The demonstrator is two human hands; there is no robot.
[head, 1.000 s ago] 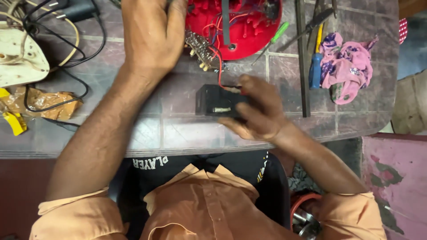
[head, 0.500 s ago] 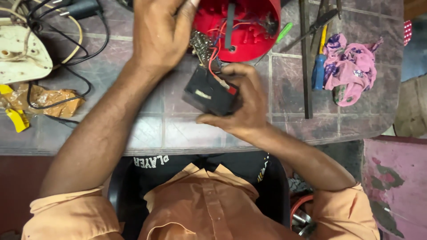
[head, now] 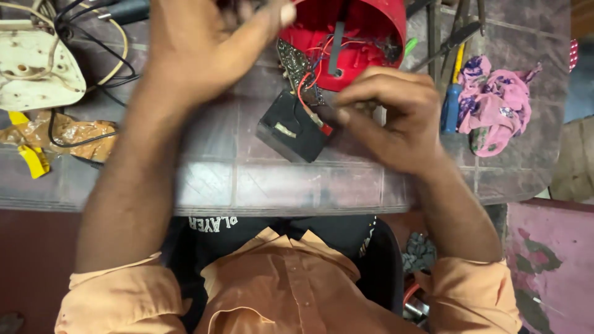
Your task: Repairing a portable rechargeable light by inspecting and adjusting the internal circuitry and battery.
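My grey tiled bench [head: 247, 179], black battery block [head: 292, 128] lying on it, red housing [head: 359, 37], pink floral cloth [head: 498, 111], blue-handled screwdriver [head: 450, 108], cream casing [head: 37, 71], crumpled brown wrapper [head: 74, 136].

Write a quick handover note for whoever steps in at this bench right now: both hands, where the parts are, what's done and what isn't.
Left hand: raised over the red housing's edge, thumb out; grip unclear.
Right hand: fingers curled beside the black battery block, at its red-wire end.
Battery lies tilted on the tiled bench, wired to the circuit board and open housing.
Done: housing opened, board and battery out.
Left: battery remains connected.
Screwdriver and pink cloth lie to the right.
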